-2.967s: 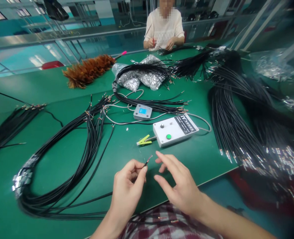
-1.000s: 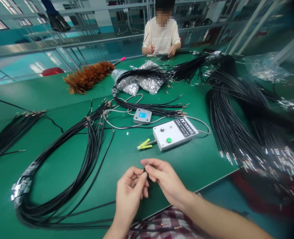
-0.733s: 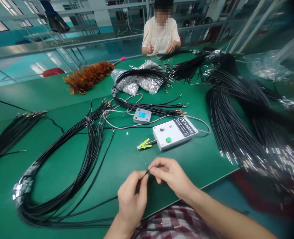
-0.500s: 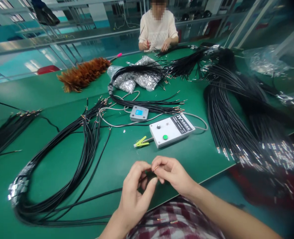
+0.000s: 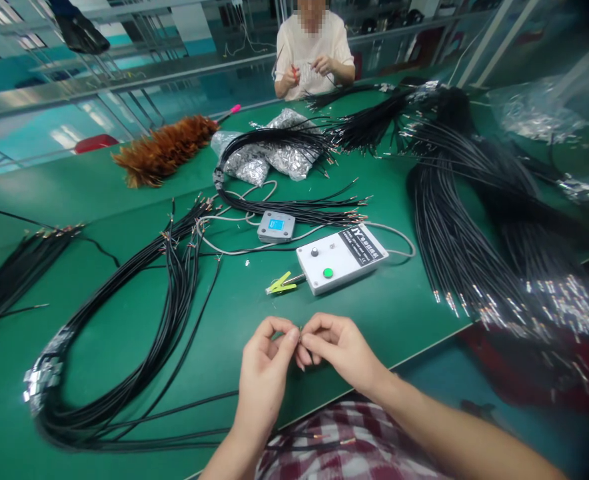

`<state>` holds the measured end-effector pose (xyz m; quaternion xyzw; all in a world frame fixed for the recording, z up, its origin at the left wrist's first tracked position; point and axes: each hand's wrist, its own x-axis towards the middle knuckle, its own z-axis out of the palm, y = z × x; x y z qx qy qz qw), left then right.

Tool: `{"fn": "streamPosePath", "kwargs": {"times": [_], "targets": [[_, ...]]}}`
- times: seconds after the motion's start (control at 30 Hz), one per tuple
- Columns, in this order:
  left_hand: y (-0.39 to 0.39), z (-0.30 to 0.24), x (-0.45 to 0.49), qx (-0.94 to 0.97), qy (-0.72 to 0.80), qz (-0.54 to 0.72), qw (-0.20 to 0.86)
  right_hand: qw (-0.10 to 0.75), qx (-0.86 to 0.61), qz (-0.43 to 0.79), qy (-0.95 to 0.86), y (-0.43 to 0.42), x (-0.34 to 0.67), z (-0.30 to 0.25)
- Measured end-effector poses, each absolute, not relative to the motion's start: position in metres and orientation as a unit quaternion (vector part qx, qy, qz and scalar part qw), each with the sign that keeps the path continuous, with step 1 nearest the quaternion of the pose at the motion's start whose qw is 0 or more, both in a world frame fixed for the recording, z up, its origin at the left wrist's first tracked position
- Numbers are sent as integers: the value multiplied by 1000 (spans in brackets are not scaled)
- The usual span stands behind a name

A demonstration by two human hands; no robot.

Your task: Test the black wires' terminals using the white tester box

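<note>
My left hand (image 5: 264, 370) and my right hand (image 5: 335, 348) meet over the near edge of the green table (image 5: 124, 173). Both pinch the end of one thin black wire (image 5: 300, 331) between thumb and forefinger; the tip is almost hidden by the fingertips. The wire runs back under my left hand toward my lap. Just beyond my hands lies a white tester box (image 5: 342, 257) with a green button, and a yellow-green clip (image 5: 280, 285) sticks out of its left end.
A looped bundle of black wires (image 5: 139, 320) lies left of my hands, a large heap of wires (image 5: 474, 220) to the right. A small grey display unit (image 5: 276, 226), silver bags (image 5: 269, 157) and a feather duster (image 5: 162, 150) lie further back. Another person (image 5: 312, 50) works opposite.
Three seconds ago only my left hand held the wire end and my right hand hovered open. My right hand has closed on the tip, and both hands now pinch it together.
</note>
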<state>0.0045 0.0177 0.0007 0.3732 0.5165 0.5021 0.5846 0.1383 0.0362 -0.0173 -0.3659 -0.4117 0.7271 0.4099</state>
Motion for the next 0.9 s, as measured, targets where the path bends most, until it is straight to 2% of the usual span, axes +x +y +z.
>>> {"fn": "streamPosePath", "kwargs": {"times": [0.1, 0.27, 0.6, 0.77, 0.9], "targets": [[21, 4, -1, 306, 493, 484, 655, 415, -359, 731, -406, 36, 135, -19], [23, 5, -7, 256, 467, 489, 691, 417, -361, 739, -387, 37, 131, -21], [21, 3, -10, 285, 473, 511, 658, 422, -366, 731, -392, 38, 130, -21], [22, 2, -4, 369, 513, 468, 618, 404, -425, 677, -445, 40, 134, -19], [20, -5, 1, 368, 524, 489, 592, 397, -453, 630, -490, 40, 135, -21]]}}
